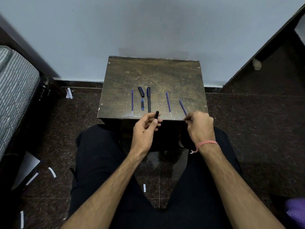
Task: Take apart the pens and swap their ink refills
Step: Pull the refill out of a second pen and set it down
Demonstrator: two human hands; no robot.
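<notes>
A small brown table (153, 71) stands by the wall. On its left side lies a thin blue refill (132, 102). Just right of it are a black cap (141, 91) at the far end and a short blue piece (142, 104) nearer. Next comes a long black pen (148, 99). At the near edge, the left hand (145, 129) is curled around a black pen tube (156, 116), holding it up. Further right lies another blue refill (168, 104). The right hand (200, 125) pinches the near end of a third refill (182, 106) at the table's near right edge.
</notes>
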